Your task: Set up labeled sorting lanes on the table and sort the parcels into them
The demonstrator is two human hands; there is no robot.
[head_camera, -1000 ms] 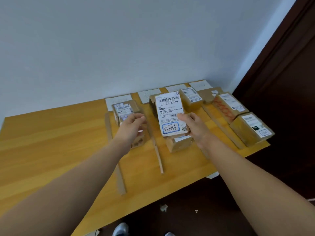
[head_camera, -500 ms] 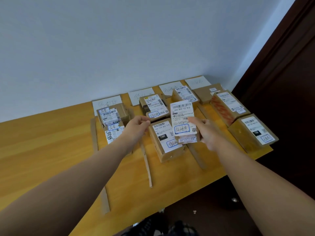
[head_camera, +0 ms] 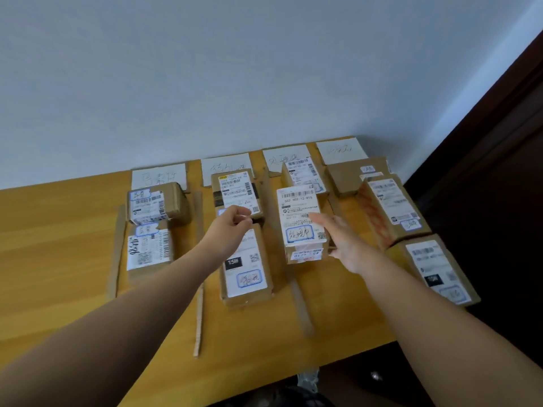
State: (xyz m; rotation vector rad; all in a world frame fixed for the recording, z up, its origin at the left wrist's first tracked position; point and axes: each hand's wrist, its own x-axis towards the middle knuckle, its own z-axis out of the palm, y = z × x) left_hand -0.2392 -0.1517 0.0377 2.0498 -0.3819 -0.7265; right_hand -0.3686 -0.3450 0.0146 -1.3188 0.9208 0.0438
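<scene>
Where the third lane runs from the near edge to the wall, the parcel lies lengthwise along it, barcode end toward the wall and blue-boxed handwriting toward the person. Its label reads 502-602-12-815; the handwriting is not legible. Whether it sits on the table or on another box beneath, I cannot tell. The right hand has straight fingers lying against the parcel's right side, not curled round it. The left hand hovers over the second lane, fingers loosely curled, holding nothing.

Cardboard strips divide four lanes, each headed by a paper at the wall with blurred writing. The first lane holds two boxes. The second holds a far box and a near box with a black tag reading 15H. The third holds a back box behind the parcel. The fourth holds a flat box, an orange-printed box and an edge box.
</scene>
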